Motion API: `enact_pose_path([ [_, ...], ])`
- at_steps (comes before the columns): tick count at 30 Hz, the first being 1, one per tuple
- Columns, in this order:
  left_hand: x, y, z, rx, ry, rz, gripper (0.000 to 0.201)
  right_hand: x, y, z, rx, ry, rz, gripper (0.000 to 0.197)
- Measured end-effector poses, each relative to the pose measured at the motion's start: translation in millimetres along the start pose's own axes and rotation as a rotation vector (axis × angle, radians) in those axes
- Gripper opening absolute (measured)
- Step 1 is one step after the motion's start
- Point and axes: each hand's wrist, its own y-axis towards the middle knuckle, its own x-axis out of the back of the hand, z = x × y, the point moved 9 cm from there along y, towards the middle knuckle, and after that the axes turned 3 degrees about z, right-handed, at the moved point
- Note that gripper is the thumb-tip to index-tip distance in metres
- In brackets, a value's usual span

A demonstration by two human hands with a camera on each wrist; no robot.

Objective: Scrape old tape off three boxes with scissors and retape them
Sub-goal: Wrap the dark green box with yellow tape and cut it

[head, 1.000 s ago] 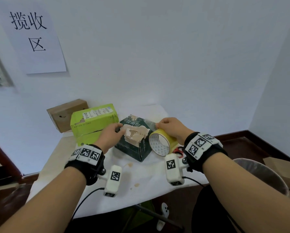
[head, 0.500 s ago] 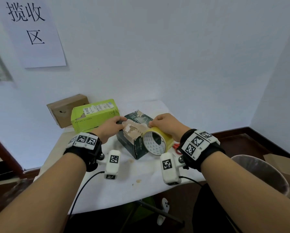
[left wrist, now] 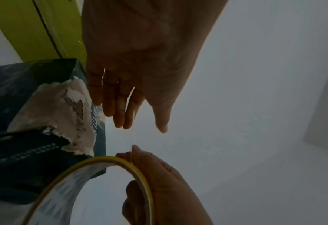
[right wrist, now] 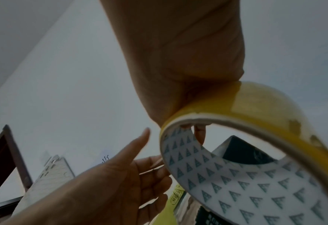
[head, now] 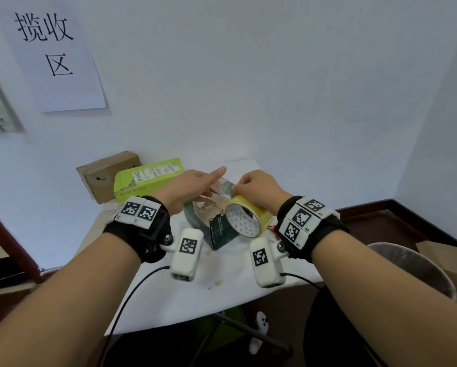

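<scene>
A dark green box (head: 218,231) with a torn, pale top face (left wrist: 62,109) stands on the white table (head: 148,295). My right hand (head: 248,188) grips a yellow tape roll (head: 244,221) against the box's right upper edge, fingers curled over the roll's rim (right wrist: 255,103). My left hand (head: 209,182) hovers just above the box top with straight fingers (left wrist: 120,109), the forefinger stretched toward the wall. A lime green box (head: 148,178) and a brown cardboard box (head: 107,172) sit behind on the left. A bit of the scissors' red handle (head: 274,229) shows under my right wrist.
A grey waste bin (head: 412,266) stands on the floor at the right, with cardboard (head: 444,252) behind it. Small paper scraps (head: 218,282) lie on the table near its front edge. The wall is close behind the boxes.
My left hand has come off the box top and its fingers have straightened. The dark box has turned a corner toward me. The tape roll has stayed pressed at the box's right edge.
</scene>
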Motion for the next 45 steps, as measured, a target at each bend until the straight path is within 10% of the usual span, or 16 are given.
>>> enact_pose_path([
  [11, 14, -4, -4, -0.122, 0.029, -0.159, 0.017, 3, -11, -5, -0.118, -0.072, 0.113, 0.063],
  [18, 21, -5, 1, -0.151, 0.045, -0.22, 0.021, 0, -27, 13, -0.074, 0.138, 0.187, 0.025],
  [33, 40, -7, 4, -0.249, 0.082, -0.281, 0.017, -23, -36, -12, -0.178, -0.345, 0.398, 0.045],
  [45, 37, 10, 26, -0.215, 0.18, -0.263, 0.021, -34, -25, -9, -0.121, -0.403, 0.302, 0.052],
])
